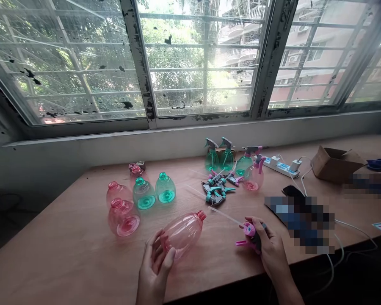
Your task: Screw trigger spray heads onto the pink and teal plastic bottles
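My left hand (157,262) is closed around the base of a clear pink bottle (184,233), which lies tilted with its open threaded neck pointing up and to the right. In my right hand (269,245) is a pink and dark grey spray head (250,233), gripped by its body. Its thin clear dip tube (225,216) points left, with the tip close to the bottle's neck but apart from it. Behind them lies a pile of loose spray heads (217,188) in teal, pink and grey.
Open pink bottles (123,218) and green bottles (165,188) stand at the left. Bottles with spray heads, some green (226,159) and one pink (253,176), stand at the back. A power strip (281,166), cables and a cardboard box (336,165) are to the right.
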`<state>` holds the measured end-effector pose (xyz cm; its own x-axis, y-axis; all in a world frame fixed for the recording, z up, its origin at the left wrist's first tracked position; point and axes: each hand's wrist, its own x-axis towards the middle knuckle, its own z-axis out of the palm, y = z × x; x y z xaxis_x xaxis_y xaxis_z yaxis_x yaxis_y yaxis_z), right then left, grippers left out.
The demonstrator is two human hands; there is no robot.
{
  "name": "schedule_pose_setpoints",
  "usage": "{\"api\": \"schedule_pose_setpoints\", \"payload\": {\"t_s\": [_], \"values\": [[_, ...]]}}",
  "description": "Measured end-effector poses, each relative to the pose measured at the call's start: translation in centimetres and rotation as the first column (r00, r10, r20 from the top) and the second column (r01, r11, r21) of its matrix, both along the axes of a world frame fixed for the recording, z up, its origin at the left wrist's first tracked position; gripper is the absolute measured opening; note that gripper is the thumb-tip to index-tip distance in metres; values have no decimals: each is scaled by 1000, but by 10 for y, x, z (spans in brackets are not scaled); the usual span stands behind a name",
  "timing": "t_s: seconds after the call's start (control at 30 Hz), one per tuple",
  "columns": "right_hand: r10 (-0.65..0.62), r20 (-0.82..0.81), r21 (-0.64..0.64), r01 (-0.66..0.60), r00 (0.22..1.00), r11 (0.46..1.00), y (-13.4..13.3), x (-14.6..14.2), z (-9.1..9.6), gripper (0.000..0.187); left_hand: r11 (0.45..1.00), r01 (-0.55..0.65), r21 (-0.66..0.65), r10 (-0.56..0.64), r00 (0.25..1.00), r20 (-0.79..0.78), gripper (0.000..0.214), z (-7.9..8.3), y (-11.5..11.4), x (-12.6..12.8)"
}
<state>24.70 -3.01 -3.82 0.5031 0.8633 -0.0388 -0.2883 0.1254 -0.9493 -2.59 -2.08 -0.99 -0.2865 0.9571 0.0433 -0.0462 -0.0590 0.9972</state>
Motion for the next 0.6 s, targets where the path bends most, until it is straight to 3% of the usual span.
{"api": "schedule_pose_setpoints", "payload": {"t_s": [0.17,0.4,0.5,0.6], "values": [[54,33,-2,-54,998,999,-2,-2,3,42,1000,-3,-7,3,999,44,63,4,-1,-5],[216,-16,-16,-216,976,976,-7,-2,4,52,996,92,-5,-92,996,3,62,5,-6,2],[281,80,-3,-282,956,959,-7,0,5,52,996,93,-12,-92,995,43,60,2,0,18],[323,252,-39,-324,912,945,-7,-1,6,63,989,144,-30,-139,983,117,59,3,9,31]]}}
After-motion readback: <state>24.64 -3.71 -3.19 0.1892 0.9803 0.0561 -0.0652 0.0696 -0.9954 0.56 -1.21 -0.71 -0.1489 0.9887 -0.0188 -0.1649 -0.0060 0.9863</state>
